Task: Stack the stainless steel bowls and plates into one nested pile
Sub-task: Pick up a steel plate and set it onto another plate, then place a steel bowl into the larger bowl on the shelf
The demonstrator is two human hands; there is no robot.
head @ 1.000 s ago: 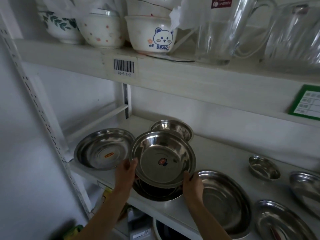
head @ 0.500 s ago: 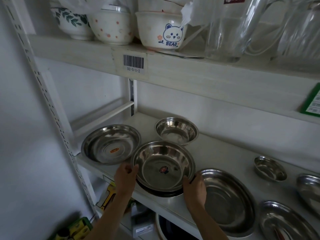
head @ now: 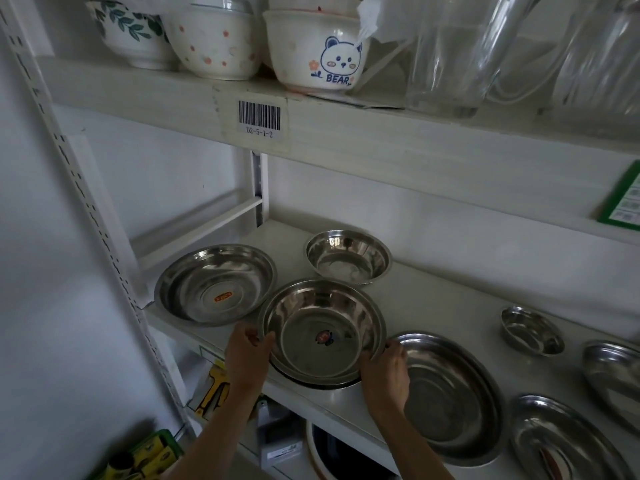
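Head view, nearest first: two bare forearms reach up from the bottom edge to the front of the lower shelf (head: 433, 306). Left hand (head: 246, 355) curls over the left rim of the bowl (head: 323, 329), thumb inside the lip and fingers closed on it; right hand (head: 384, 370) cups the right rim the same way, fingers bent round the edge. That bowl sits mouth up, nested in a plate (head: 318, 382) whose dark rim shows just below its front edge; being round, it has no long axis, and a small sticker lies near the middle of its floor. A second ago the bowl was lifted and tipped toward the camera above the plate; half a second ago it was nearly down; it now lies level inside the plate, with both hands on it as before. Just right of the right hand lies a large oval dish (head: 450, 400), long axis running from front right to back left, with another oval dish (head: 561, 441) beyond it at the frame's lower right. Left of the pair a wide plate (head: 214, 284) rests mouth up, apart from them. Behind stands a deep bowl (head: 348, 256), close to the nested bowl's far rim. Far right sits a small dish (head: 531, 330). Above, the upper shelf (head: 346, 133) carries ceramic bowls (head: 315, 50)
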